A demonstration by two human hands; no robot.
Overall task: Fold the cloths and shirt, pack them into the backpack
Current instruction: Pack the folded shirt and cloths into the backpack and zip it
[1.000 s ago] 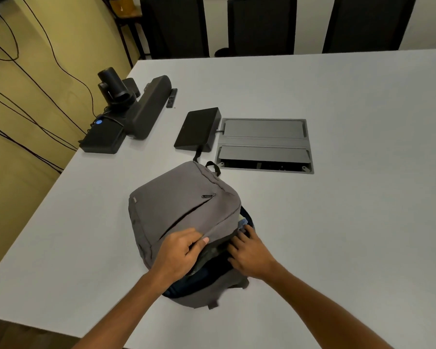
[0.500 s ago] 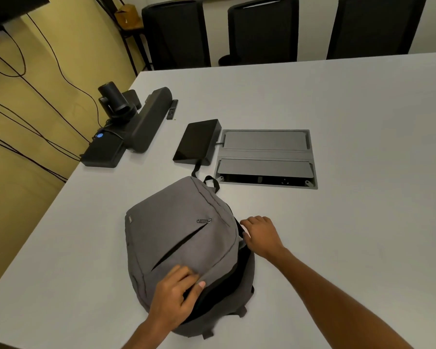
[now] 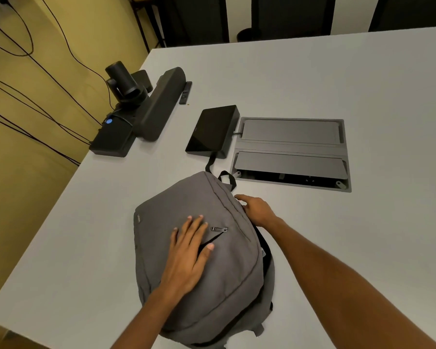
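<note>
Both hands moved up the one backpack [image 3: 212, 273]: left hand [image 3: 186, 253] spread flat, right hand [image 3: 257, 210] gripping its edge.

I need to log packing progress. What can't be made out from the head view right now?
- Backpack contents: hidden by its grey front panel and the left hand lying flat on it.
- Right hand fingertips: curled over the bag's far side, so any zipper grip is unclear.
- Bag's bottom edge: cut off by the frame.
</note>
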